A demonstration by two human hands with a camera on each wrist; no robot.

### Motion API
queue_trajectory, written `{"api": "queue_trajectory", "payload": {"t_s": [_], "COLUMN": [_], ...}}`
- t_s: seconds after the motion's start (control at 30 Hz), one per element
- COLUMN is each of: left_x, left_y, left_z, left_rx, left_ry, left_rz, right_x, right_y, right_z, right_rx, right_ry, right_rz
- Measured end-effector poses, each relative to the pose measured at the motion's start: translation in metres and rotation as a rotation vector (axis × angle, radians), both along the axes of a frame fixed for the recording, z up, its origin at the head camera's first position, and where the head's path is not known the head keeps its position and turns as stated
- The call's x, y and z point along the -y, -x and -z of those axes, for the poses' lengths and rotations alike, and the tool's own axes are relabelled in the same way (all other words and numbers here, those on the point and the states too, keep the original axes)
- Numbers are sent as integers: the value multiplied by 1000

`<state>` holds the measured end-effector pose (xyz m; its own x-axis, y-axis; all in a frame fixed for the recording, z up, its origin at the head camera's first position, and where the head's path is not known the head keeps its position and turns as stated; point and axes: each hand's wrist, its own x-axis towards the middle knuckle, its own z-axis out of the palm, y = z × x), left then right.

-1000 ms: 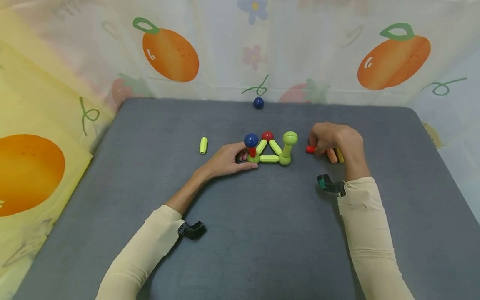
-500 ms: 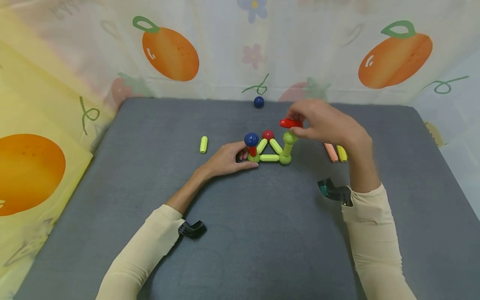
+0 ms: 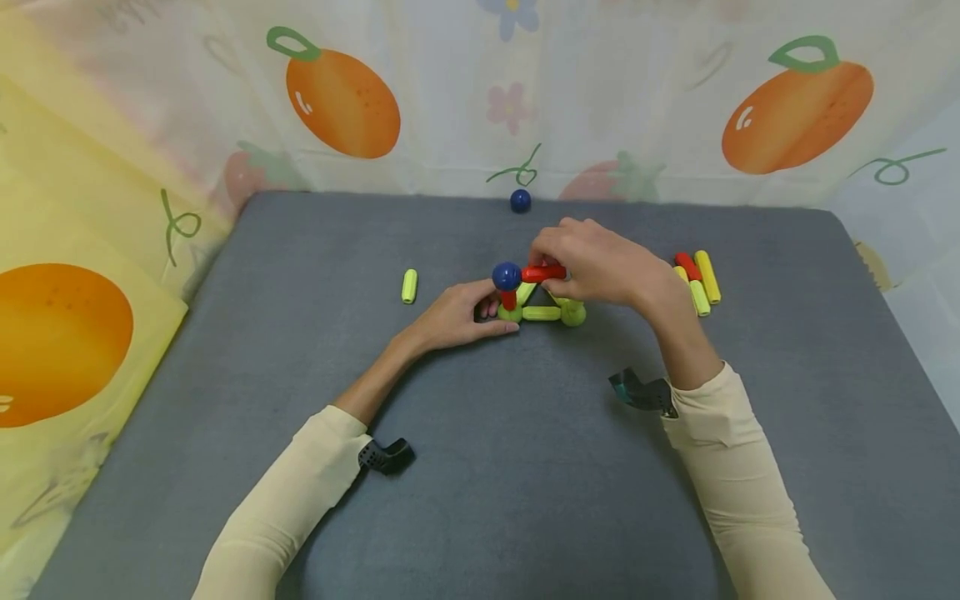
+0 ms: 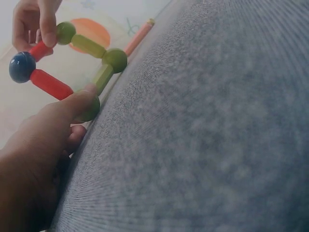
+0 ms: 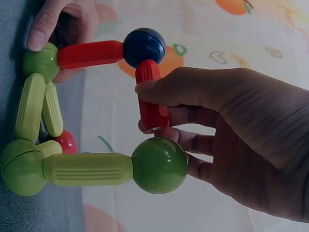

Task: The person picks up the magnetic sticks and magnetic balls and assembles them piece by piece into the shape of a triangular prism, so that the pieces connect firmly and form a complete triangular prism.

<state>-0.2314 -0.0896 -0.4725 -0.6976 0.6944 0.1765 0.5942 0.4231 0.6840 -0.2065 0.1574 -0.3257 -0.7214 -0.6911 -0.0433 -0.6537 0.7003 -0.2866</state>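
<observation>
My right hand [image 3: 600,262] pinches a red magnetic rod [image 5: 153,113] between thumb and fingers. One end of this rod meets a blue ball [image 3: 507,276]; its other end is close to a green ball [image 5: 159,165], with a small gap. The blue ball tops an upright red rod [image 5: 91,54], the green ball an upright yellow-green rod [image 5: 89,169]. Both stand on a triangular base of yellow-green rods [image 3: 542,313] with green corner balls and a red ball [image 5: 66,142] behind. My left hand [image 3: 457,317] holds the base's left green ball [image 5: 41,63] between thumb and fingers.
A yellow-green rod [image 3: 408,286] lies left on the grey table [image 3: 480,467]. A loose blue ball [image 3: 521,200] sits at the back edge. Right of the structure lie several rods, among them a yellow rod [image 3: 707,277] and a red rod [image 3: 687,266]. A printed curtain [image 3: 600,100] hangs behind.
My right hand has picked up a red rod from the pile at right and carried it left to the blue ball. My left hand has stayed at the base corner.
</observation>
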Motion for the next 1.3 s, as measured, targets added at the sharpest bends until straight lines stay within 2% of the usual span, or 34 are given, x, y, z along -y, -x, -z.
{"api": "queue_trajectory", "payload": {"t_s": [0.33, 0.8, 0.97, 1.17, 1.3], "left_x": [0, -1, 0, -1, -2], "left_y": [0, 1, 1, 1, 0], "left_z": [0, 1, 1, 0, -1], "left_rx": [-18, -16, -19, -13, -19], "left_ry": [6, 1, 1, 1, 2], "left_rz": [4, 11, 12, 11, 11], "right_x": [-3, -4, -9, -37, -70], "right_y": [0, 2, 2, -1, 0], "right_z": [0, 0, -2, -18, -23], "right_rx": [10, 9, 51, 129, 174], "right_ry": [-27, -47, -20, 63, 24], "right_rz": [17, 2, 10, 116, 256]}}
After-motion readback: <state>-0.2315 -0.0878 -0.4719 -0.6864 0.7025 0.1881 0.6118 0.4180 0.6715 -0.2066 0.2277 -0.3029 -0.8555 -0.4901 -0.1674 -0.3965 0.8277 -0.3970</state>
